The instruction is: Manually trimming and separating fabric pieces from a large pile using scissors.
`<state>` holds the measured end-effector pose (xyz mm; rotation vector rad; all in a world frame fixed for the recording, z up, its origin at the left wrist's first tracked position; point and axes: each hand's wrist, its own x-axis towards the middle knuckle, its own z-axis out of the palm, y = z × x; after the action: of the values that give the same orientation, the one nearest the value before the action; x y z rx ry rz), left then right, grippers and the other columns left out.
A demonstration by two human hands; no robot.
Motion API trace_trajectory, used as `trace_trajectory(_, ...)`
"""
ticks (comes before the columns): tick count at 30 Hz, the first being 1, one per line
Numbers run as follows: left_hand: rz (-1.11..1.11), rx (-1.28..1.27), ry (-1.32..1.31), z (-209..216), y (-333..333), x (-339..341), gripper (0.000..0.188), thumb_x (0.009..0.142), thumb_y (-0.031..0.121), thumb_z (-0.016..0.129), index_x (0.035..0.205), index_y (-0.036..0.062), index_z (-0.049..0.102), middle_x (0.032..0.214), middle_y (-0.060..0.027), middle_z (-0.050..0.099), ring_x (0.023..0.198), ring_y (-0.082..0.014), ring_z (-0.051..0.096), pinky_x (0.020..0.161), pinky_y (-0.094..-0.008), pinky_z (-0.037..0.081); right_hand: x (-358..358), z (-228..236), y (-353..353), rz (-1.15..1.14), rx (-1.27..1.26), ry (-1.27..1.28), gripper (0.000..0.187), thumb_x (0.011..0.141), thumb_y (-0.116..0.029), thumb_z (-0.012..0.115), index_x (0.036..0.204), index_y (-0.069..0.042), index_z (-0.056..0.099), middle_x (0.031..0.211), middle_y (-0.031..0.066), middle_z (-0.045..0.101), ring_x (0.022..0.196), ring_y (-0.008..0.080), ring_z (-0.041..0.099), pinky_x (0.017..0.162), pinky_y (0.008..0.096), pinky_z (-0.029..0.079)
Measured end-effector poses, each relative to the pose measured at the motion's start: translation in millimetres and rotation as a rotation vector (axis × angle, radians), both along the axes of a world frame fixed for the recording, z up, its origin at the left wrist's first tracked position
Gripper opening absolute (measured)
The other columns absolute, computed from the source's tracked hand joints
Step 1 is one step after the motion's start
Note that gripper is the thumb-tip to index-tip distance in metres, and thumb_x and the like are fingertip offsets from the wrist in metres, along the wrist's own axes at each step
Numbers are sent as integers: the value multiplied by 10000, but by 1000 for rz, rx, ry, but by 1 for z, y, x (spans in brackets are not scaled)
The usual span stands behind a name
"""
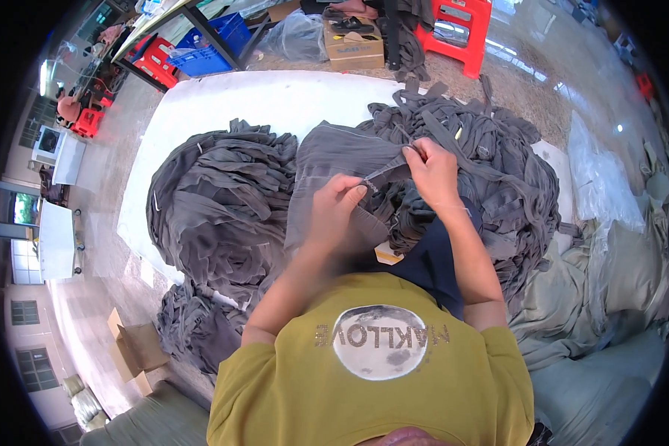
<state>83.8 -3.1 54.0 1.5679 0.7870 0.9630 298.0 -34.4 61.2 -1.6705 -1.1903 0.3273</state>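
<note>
A dark grey cloth piece (331,152) with pale stitch lines hangs between my hands over the heaps. My left hand (333,212) pinches its edge between thumb and fingers; that hand is slightly blurred. Higher and to the right, my right hand (433,175) grips the same edge, fingers closed, so a short stretch of edge runs taut between them. On the left lies a big rounded pile of grey cloth pieces (223,193). To the right, a looser heap of grey cloth strips (505,171) spreads under and beyond my right hand.
Both heaps rest on a white sheet (171,126). A smaller grey bundle (197,323) lies lower left, near an open cardboard box (136,349). Greenish cloth (572,297) and clear plastic (606,175) lie at right. A red stool (461,33), carton (353,48) and blue crate (212,44) stand beyond.
</note>
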Motion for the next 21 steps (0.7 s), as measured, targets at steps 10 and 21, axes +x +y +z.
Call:
trace_trajectory(10, 22, -369, -285, 13, 0, 0, 122, 897, -10, 667, 1011, 7, 706, 929, 17, 670, 841, -43, 588, 762, -184, 464, -55, 8, -56, 354, -84, 180, 194, 941, -172, 643, 928, 21, 652, 691, 54, 547, 640, 107, 476, 601, 266, 421)
trace_trajectory(21, 50, -215, -213, 14, -3, -4, 119, 877, -28, 677, 994, -30, 701, 891, 41, 572, 807, -33, 538, 725, -176, 420, -55, 14, -56, 366, -66, 34, 143, 893, -130, 663, 869, 9, 634, 686, 131, 587, 588, 247, 550, 570, 338, 432)
